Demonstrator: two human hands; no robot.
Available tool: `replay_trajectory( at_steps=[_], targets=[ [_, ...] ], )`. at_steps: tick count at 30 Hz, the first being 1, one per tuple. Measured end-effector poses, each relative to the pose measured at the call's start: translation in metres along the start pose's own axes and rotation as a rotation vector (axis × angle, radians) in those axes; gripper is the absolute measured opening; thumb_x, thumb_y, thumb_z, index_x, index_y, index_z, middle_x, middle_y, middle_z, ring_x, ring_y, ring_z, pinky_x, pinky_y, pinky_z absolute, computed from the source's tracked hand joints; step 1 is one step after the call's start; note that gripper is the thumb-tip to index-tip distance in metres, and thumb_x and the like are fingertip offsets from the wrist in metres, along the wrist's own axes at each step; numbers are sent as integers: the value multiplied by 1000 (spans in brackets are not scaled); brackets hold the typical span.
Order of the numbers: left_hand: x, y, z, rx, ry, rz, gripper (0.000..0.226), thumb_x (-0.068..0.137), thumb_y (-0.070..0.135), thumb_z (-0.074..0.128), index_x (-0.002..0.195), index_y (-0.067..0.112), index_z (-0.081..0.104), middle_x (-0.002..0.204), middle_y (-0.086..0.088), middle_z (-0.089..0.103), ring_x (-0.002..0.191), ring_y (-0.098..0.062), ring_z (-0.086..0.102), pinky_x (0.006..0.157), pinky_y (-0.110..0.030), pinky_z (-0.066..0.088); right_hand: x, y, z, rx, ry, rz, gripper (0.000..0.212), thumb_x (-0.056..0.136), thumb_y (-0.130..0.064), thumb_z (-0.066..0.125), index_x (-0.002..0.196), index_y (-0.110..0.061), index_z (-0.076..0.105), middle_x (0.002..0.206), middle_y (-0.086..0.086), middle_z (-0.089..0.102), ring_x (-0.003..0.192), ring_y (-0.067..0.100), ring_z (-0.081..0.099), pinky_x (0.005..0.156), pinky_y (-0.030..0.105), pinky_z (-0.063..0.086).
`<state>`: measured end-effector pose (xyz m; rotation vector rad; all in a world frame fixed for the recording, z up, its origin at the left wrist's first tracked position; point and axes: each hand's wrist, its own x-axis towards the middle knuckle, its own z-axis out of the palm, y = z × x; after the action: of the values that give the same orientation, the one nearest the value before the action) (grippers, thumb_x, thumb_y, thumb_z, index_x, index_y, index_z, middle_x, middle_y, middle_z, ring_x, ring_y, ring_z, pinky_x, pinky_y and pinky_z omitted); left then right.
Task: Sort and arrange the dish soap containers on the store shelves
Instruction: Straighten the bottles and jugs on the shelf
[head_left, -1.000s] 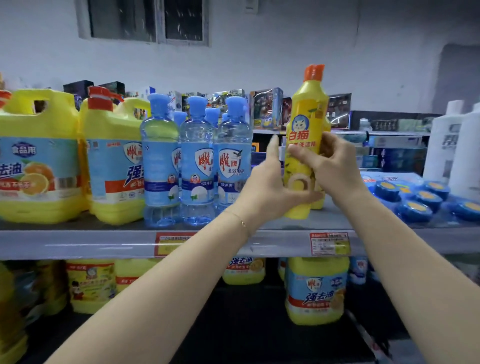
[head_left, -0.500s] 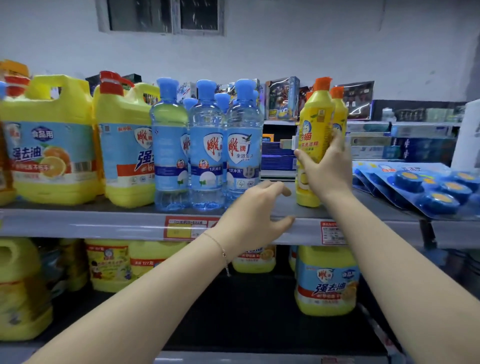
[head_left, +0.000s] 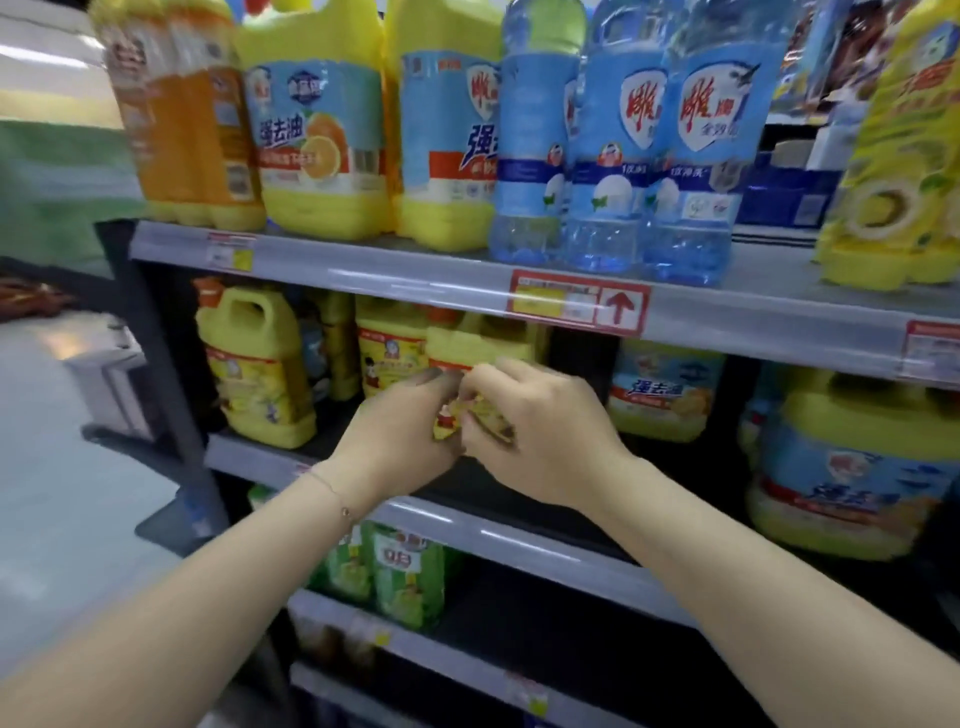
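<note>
Both of my hands meet on 1 yellow jug (head_left: 483, 343) of dish soap. It stands on the middle shelf (head_left: 519, 535), back from the front edge, between a handled jug (head_left: 254, 364) to its left and a blue-labelled jug (head_left: 665, 395) to its right. My left hand (head_left: 400, 431) curls its fingers round the jug's left side and my right hand (head_left: 535, 431) wraps the front and right side. The 2 hands nearly touch over the label, though blur hides where each fingertip sits. I judge the jug full and therefore heavy, with stiff plastic walls that give a little under a squeeze. Its glossy label film could slide under my palms, so a hold on the label alone looks weak to me. If it has a moulded handle like its left neighbour, I would take that with 1 hand, support the body low with the other and keep the jug upright. The neighbours stand close, so a careless swing could knock them. On the top shelf (head_left: 415, 275) clear blue bottles (head_left: 608, 156) stand in a row.
</note>
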<state>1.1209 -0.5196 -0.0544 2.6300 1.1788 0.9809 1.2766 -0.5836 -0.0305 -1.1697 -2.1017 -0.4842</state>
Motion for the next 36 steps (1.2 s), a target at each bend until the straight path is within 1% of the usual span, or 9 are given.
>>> replay_trajectory(
  at_steps=[6, 9, 12, 15, 19, 23, 27, 32, 36],
  targets=[
    [-12, -102, -2, 169, -57, -233, 38, 85, 37, 61, 120, 26, 56, 112, -2, 65, 98, -26, 61, 69, -34, 49, 29, 5, 95, 135, -288, 212, 22, 86, -40, 59, 100, -23, 56, 100, -2, 58, 88, 22, 56, 67, 31, 46],
    [-14, -160, -11, 147, 12, -277, 38, 87, 35, 61, 123, 25, 57, 112, -3, 67, 96, -28, 62, 64, -29, 41, 54, 11, 145, 99, -330, 272, 30, 86, -45, 58, 110, -26, 54, 111, -2, 59, 95, 22, 57, 67, 29, 39],
    [-14, -218, -24, 149, 50, -329, 35, 85, 36, 64, 118, 25, 59, 110, -2, 67, 97, -30, 64, 69, -33, 50, 84, 12, 197, 164, -339, 360, 37, 87, -43, 59, 119, -24, 53, 118, 0, 61, 102, 22, 59, 70, 26, 35],
    [-14, -266, -35, 129, 75, -381, 42, 84, 35, 66, 122, 23, 58, 117, -2, 64, 97, -27, 63, 79, -40, 53, 109, 11, 249, 267, -318, 495, 45, 87, -39, 62, 126, -23, 47, 118, 3, 60, 103, 22, 58, 74, 26, 35],
    [-14, -306, -43, 63, 185, -314, 38, 82, 27, 69, 117, 16, 56, 111, -3, 56, 86, -25, 61, 71, -37, 52, 135, 12, 298, 493, -182, 651, 54, 90, -34, 62, 136, -22, 36, 127, 3, 53, 112, 22, 55, 81, 28, 41],
    [-4, -319, -55, -15, 333, -177, 50, 81, 30, 71, 121, 12, 46, 118, -9, 43, 100, -27, 52, 78, -35, 48, 164, 12, 320, 567, 5, 686, 60, 88, -32, 64, 139, -22, 34, 138, 6, 48, 124, 23, 48, 98, 39, 43],
    [13, -322, -63, 33, 290, -116, 64, 77, 59, 58, 132, 29, 44, 140, -14, 33, 128, -33, 33, 103, -45, 36, 196, 16, 328, 602, 122, 722, 49, 86, -25, 66, 129, -17, 47, 123, 6, 58, 111, 25, 56, 91, 41, 48],
    [20, -325, -47, 32, 155, -205, 75, 69, 82, 50, 136, 54, 32, 159, 5, -11, 145, -26, -10, 111, -54, 11, 218, 29, 330, 693, -56, 712, 44, 92, -11, 56, 135, -17, 49, 96, -20, 56, 77, -14, 54, 57, -2, 39],
    [18, -331, -33, -53, 211, -154, 71, 74, 77, 49, 136, 54, 26, 157, 15, -19, 144, -22, -23, 110, -52, 6, 226, 34, 321, 640, -288, 602, 50, 95, -20, 52, 142, -31, 39, 112, -18, 56, 95, -9, 52, 75, 10, 42]
  ],
)
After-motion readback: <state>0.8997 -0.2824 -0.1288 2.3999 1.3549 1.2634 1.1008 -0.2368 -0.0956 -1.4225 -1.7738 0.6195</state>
